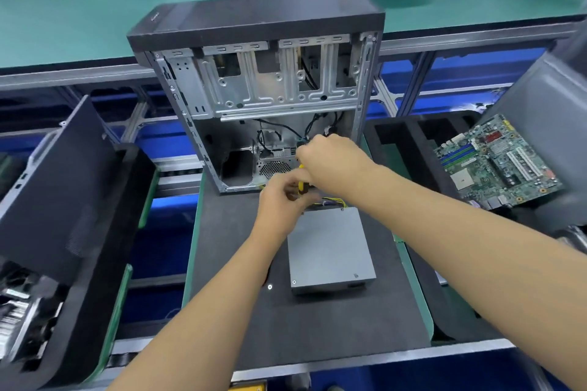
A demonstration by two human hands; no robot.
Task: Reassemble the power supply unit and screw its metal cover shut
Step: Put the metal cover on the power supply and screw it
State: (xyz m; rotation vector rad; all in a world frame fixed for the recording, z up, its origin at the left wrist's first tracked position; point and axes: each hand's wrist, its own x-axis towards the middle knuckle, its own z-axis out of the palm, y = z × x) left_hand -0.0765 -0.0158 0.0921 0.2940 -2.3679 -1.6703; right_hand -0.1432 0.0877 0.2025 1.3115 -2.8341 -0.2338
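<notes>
Fingers of the right hand [330,162] are curled round a yellow-and-black screwdriver [301,182], handle mostly hidden inside the fist; tip not visible. Left hand [282,203] sits just under it, fingers bent in toward the tool shaft, pinching something small there - too blurred to tell what. Both hands meet at the far edge of the power supply unit [330,251]

PSU lies flat on the dark mat [317,327] of the worktop, grey metal cover up. One screw hole visible near its front-left corner, a small tab near the front-right. Yellow and black wire bundle [333,201] exits the far end, right below the hands

Small silver screw [269,287] lies loose on the mat, just left of the PSU's front corner

Open PC case [263,98] stands directly behind the PSU, side panel off, cables hanging inside. Motherboard [495,162] rests in a tray to the right, black side panel [54,187] leaning at left
</notes>
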